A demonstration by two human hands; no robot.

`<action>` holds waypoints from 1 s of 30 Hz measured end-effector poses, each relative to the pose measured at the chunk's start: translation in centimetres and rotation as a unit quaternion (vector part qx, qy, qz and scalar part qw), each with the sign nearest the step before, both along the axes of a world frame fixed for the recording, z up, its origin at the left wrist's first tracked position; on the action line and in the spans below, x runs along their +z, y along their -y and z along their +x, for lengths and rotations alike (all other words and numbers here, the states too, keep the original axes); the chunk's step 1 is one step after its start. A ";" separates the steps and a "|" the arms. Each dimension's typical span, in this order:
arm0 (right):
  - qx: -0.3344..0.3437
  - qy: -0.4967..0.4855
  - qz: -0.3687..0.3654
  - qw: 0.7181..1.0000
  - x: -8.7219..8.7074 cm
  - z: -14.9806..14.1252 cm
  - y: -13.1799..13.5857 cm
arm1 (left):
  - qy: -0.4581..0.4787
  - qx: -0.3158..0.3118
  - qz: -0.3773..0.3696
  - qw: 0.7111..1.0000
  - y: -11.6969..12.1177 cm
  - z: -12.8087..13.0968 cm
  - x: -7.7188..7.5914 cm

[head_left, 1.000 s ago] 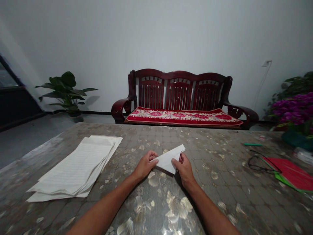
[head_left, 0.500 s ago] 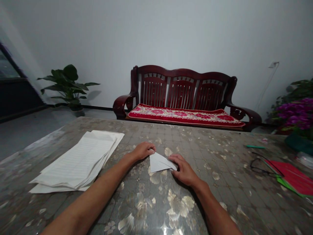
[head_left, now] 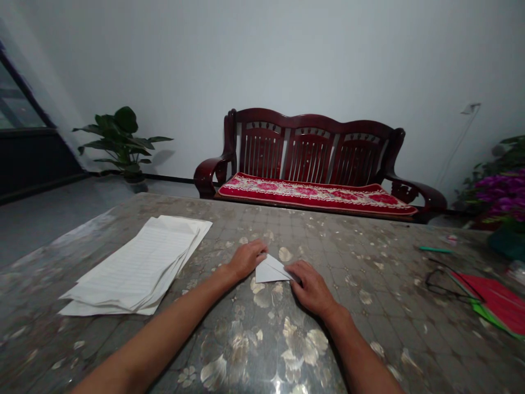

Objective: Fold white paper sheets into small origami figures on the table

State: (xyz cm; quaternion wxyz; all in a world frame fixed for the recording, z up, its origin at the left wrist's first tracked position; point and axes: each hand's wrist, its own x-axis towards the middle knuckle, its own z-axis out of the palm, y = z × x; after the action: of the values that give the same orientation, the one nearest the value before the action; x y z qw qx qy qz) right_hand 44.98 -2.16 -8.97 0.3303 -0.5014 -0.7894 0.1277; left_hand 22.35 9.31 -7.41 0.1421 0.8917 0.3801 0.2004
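So, from where I sit, the folded sheet of white paper (head_left: 272, 270) lies flat on the patterned, glossy tabletop (head_left: 381, 350), between the two hands. It forms a small, pale triangle with a crease running toward its right tip. The left hand (head_left: 247, 259) is curled, fingers together, and touches the paper's upper left edge. The right hand (head_left: 311, 288) is palm down, fingers pressed together, resting on the right corner. I can't tell whether either hand is pinching the paper, and the fingers hide enough that I can't make out its layers or where the folds end.

Unlike a second ago, when the sheet was lifted and tilted between the hands, it is down on the table and looks more compact. A stack of lined paper (head_left: 137, 265) lies to the left. To the right are eyeglasses (head_left: 435, 291), a green pen (head_left: 435, 250), and a red folder (head_left: 494, 302) cut off by the frame. Beyond the table stands a dark wooden bench (head_left: 307, 150) with a red cushion (head_left: 318, 196).
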 end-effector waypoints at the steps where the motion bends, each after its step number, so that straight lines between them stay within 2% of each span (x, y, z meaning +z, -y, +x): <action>1: -0.002 0.002 0.000 1.000 0.0 0.0 0.0 | 0.004 0.002 -0.003 1.000 0.6 -0.1 0.0; 4: -0.004 0.007 0.000 1.000 0.0 0.0 0.0 | 0.006 0.006 0.005 1.000 2.9 -0.5 -0.2; 7: -0.004 0.007 -0.005 1.000 0.0 0.0 0.0 | -0.022 -0.042 0.038 0.998 5.4 -0.8 -0.6; 10: -0.002 0.004 -0.012 1.000 0.1 0.0 0.0 | -0.049 -0.084 0.071 0.993 6.8 -0.7 -1.0; 20: -0.019 -0.032 -0.036 0.999 0.9 0.8 0.2 | -0.068 -0.086 0.076 0.991 5.3 0.7 -0.8; 24: 0.013 0.003 -0.019 1.000 1.4 1.1 0.4 | -0.089 -0.121 0.074 0.986 5.3 1.2 -0.7; 30: 0.027 0.079 -0.023 0.996 2.0 1.2 0.8 | -0.116 -0.150 0.117 0.975 5.2 1.5 -0.5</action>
State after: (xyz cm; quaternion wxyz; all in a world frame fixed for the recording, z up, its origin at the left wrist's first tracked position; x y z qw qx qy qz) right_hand 46.15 -2.91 -6.93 0.2515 -0.4959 -0.8233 0.1144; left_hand 23.88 4.12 -7.86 0.0199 0.9661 0.2300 0.1152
